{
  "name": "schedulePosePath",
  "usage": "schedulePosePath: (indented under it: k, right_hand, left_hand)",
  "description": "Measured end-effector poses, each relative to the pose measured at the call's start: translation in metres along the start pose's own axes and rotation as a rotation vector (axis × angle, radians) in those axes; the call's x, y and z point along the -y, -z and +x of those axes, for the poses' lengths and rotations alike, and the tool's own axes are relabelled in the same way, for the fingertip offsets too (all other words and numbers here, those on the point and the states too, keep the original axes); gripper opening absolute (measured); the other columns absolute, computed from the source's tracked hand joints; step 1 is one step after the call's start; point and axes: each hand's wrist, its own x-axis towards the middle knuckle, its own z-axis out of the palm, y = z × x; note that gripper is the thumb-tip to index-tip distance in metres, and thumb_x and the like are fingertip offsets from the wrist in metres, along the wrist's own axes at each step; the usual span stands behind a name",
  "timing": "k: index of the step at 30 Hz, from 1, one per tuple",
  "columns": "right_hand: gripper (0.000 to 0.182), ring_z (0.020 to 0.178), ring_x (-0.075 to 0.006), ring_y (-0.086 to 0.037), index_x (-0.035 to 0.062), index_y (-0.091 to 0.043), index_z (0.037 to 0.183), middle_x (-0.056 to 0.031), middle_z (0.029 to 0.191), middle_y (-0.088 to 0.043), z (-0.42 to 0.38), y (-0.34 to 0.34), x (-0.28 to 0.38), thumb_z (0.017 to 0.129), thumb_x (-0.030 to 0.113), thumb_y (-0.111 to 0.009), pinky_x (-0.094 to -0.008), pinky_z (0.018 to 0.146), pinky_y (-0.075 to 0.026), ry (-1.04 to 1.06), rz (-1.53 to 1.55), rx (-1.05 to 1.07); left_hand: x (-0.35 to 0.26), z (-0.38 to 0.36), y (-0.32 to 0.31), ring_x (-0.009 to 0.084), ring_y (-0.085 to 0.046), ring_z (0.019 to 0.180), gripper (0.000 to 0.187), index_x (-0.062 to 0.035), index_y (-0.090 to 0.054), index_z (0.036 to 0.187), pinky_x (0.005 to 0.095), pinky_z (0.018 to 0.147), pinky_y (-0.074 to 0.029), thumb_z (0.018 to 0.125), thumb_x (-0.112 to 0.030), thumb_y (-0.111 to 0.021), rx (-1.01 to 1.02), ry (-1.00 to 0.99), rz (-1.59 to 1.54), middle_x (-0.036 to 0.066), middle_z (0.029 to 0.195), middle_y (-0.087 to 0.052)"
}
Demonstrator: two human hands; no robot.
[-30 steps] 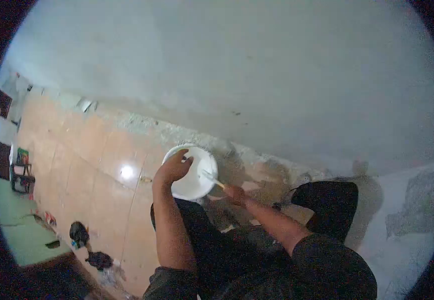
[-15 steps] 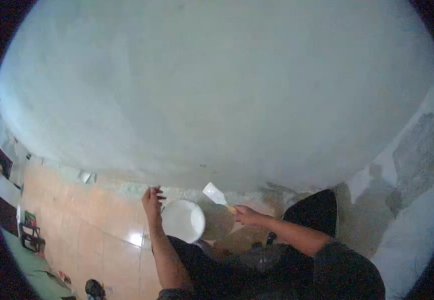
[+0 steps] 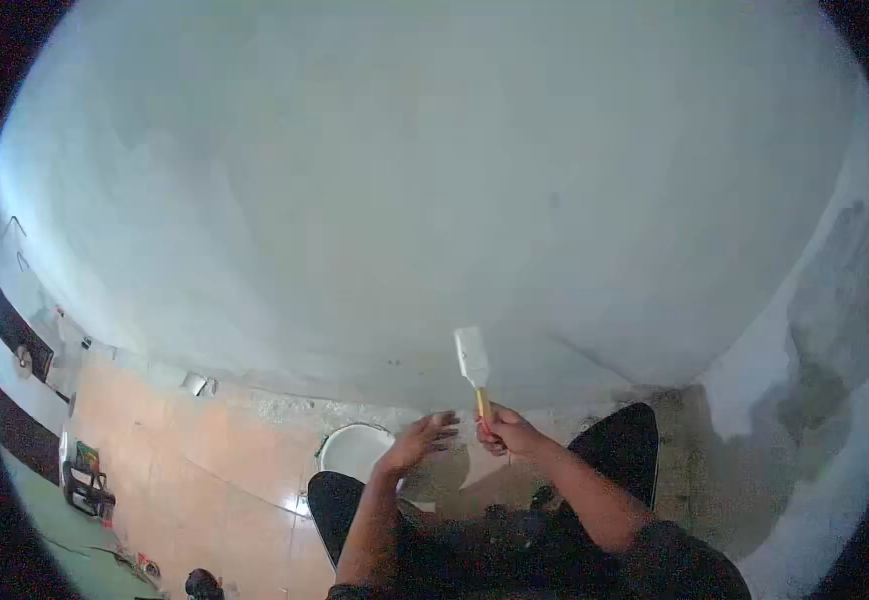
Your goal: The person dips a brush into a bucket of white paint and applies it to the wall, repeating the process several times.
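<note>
My right hand (image 3: pixel 508 432) is closed around the wooden handle of a putty knife (image 3: pixel 472 357). Its flat, white-coated blade points up toward the pale wall (image 3: pixel 515 220). Just left of it, my left hand (image 3: pixel 425 441) holds nothing; its fingers are stretched out toward the right hand. A round white bucket (image 3: pixel 355 447) stands on the floor beyond my left forearm, partly covered by my knee and left hand.
My dark-clothed knees (image 3: pixel 617 445) are bent on both sides. Pinkish floor tiles (image 3: pixel 185 470) lie to the left, with a dark chair (image 3: pixel 87 485) farther off. A side wall (image 3: pixel 835 400) with grey patches rises on the right.
My left hand has moved right, from beside the bucket to near the right hand. The putty knife has swung from slanting left to nearly upright, and the view has shifted somewhat.
</note>
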Motion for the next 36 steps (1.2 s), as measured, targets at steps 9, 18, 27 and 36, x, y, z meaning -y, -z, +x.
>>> schedulePosePath:
  k: [9, 18, 27, 36]
  right_hand:
    - [0.031, 0.054, -0.0097, -0.036, 0.0117, -0.046, 0.088, 0.0005, 0.066, -0.040, -0.022, 0.006, 0.006, 0.096, 0.041, -0.042, -0.0254, 0.047, -0.030, -0.051, -0.070, 0.031]
    - [0.032, 0.070, -0.0136, -0.056, 0.0054, -0.050, 0.105, -0.0026, 0.084, -0.056, -0.041, 0.004, 0.027, 0.096, 0.035, -0.045, -0.0317, 0.061, -0.050, 0.145, -0.241, -0.240]
    - [0.012, 0.062, -0.0120, -0.051, 0.0039, -0.054, 0.101, -0.0015, 0.075, -0.055, -0.036, 0.070, -0.033, 0.091, 0.006, -0.049, -0.0275, 0.056, -0.044, 0.283, -0.364, -0.342]
    - [0.020, 0.053, -0.0072, -0.041, 0.0059, -0.053, 0.102, 0.0009, 0.066, -0.046, -0.040, 0.008, 0.002, 0.097, 0.021, -0.042, -0.0241, 0.045, -0.035, 0.271, -0.387, -0.726]
  left_hand:
    - [-0.032, 0.022, -0.082, 0.0228, -0.055, 0.105, 0.046, 0.0014, -0.052, 0.120, 0.0380, 0.094, -0.042, 0.099, -0.036, -0.033, -0.039, -0.106, -0.150, 0.013, 0.115, -0.057]
    - [-0.040, 0.037, -0.116, 0.0111, -0.055, 0.051, 0.034, 0.0025, -0.062, 0.102, 0.0260, 0.041, -0.045, 0.096, -0.028, -0.048, -0.263, -0.205, 0.077, 0.004, 0.068, -0.061]
    - [0.004, 0.040, -0.105, 0.0168, -0.058, 0.087, 0.034, -0.0013, -0.052, 0.118, 0.0343, 0.071, -0.048, 0.092, -0.022, -0.053, -0.398, -0.004, -0.147, 0.010, 0.109, -0.058]
    - [-0.026, 0.046, -0.046, 0.0238, -0.052, 0.109, 0.032, -0.0019, -0.047, 0.120, 0.0342, 0.093, -0.041, 0.092, -0.017, -0.049, -0.474, -0.488, 0.073, 0.012, 0.123, -0.052]
